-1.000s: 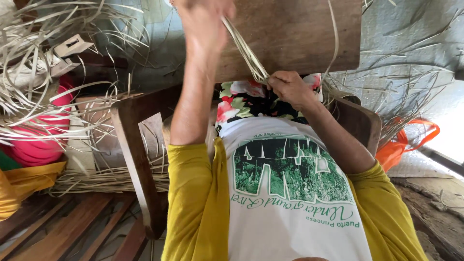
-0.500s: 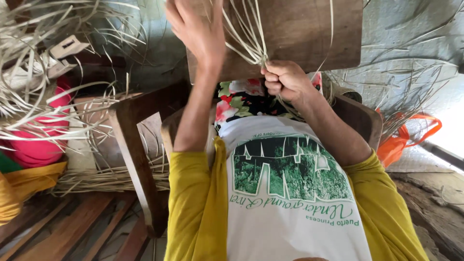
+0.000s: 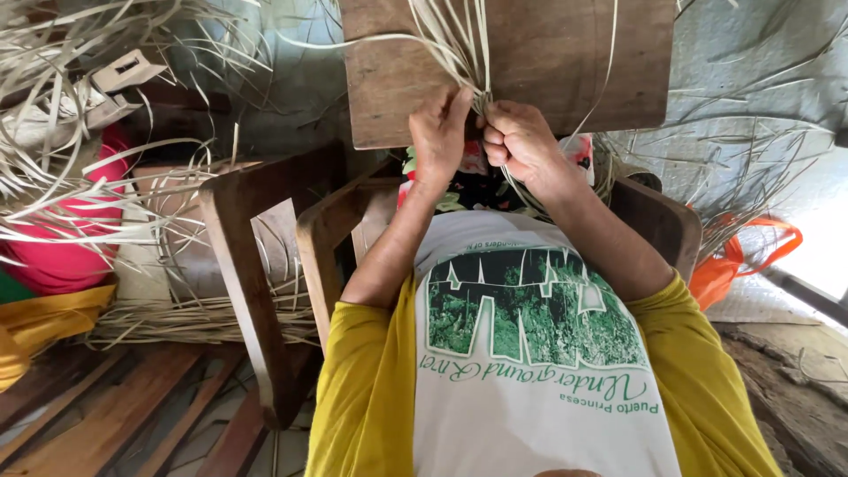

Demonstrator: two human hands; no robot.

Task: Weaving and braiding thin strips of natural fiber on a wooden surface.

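Both hands meet at the near edge of a wooden board [image 3: 548, 62]. Left hand [image 3: 439, 132]: fingers curled narrow, pinching a bundle of pale dried strips [image 3: 459, 40] at the point where they gather. Right hand [image 3: 517, 141]: closed in a loose fist on the same bundle, just beside the left, knuckles touching or nearly so.

Position of work: the strips rise from between the two hands and fan out up and across the board, away from the body; one long strip loops off to the left. The gathered point lies directly at the fingertips, not apart from them.

Progress, as a judgement: only loose, unjoined strips are visible above the grip. No finished woven section shows, so the work appears to be at an early stage, with most left to do. Anything below the hands is hidden.

Surroundings: a wooden chair frame [image 3: 256, 265] stands to the left, with heaps of loose strips [image 3: 79, 115] beyond it and a red bundle [image 3: 53, 256] beneath them. An orange bag [image 3: 742, 265] lies to the right.
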